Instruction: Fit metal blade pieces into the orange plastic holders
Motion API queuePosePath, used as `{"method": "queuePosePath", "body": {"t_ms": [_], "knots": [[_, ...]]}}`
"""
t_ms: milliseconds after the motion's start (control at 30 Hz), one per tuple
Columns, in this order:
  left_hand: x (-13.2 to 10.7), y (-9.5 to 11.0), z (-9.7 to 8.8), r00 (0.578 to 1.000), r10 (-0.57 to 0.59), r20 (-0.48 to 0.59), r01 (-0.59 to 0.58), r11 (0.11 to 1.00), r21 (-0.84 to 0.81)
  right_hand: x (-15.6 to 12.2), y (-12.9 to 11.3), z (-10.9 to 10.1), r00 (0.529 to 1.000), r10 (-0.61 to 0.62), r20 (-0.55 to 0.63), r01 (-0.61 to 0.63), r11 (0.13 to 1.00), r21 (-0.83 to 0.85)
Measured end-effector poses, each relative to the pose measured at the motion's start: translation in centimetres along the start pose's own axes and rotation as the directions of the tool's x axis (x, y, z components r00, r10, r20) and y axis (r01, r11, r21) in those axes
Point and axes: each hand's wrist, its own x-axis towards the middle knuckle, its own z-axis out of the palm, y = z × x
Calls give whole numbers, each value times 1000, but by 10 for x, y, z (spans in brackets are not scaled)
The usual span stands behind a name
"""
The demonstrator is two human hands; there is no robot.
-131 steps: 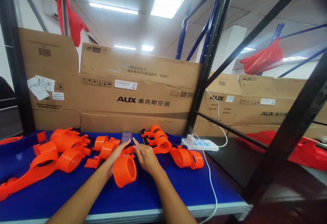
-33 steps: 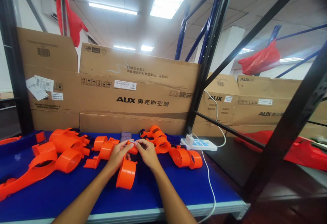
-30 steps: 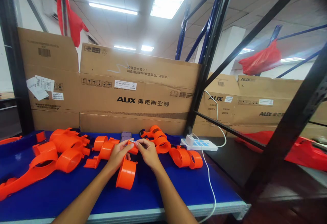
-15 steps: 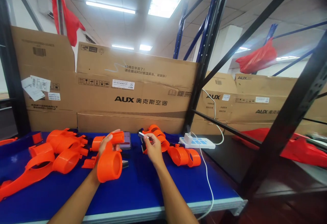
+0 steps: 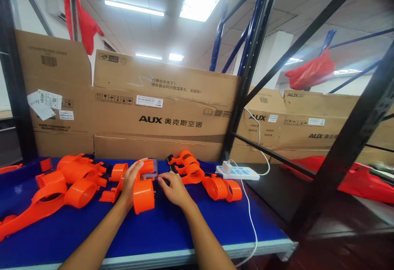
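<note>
Blue bench mat (image 5: 92, 229), AUX cartons (image 5: 160, 110) stacked behind. At mid-mat I see my left hand (image 5: 129, 181) clamped around an orange plastic ring fitting (image 5: 144, 196): glossy, a short open cylinder with a narrower neck. My right hand (image 5: 175, 188) lies just beside it, fingers curled; I cannot tell whether they grip anything.

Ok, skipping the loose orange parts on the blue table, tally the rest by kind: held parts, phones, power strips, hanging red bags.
Orange plastic tube part in the left hand: 1
Dark smartphone: 1
White power strip: 1
Red plastic bags hanging on the rack: 2
Total: 5
</note>
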Motion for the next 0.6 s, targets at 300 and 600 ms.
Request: {"method": "queuePosePath", "body": {"t_ms": [300, 600], "knots": [[8, -10, 2, 975, 204, -82, -186, 964, 190, -7, -10, -1, 983, -175, 62, 138, 912, 387], [-10, -20, 11, 985, 140, 105, -166, 941, 295, 2, -11, -3, 961, 84, -262, 37, 905, 424]]}}
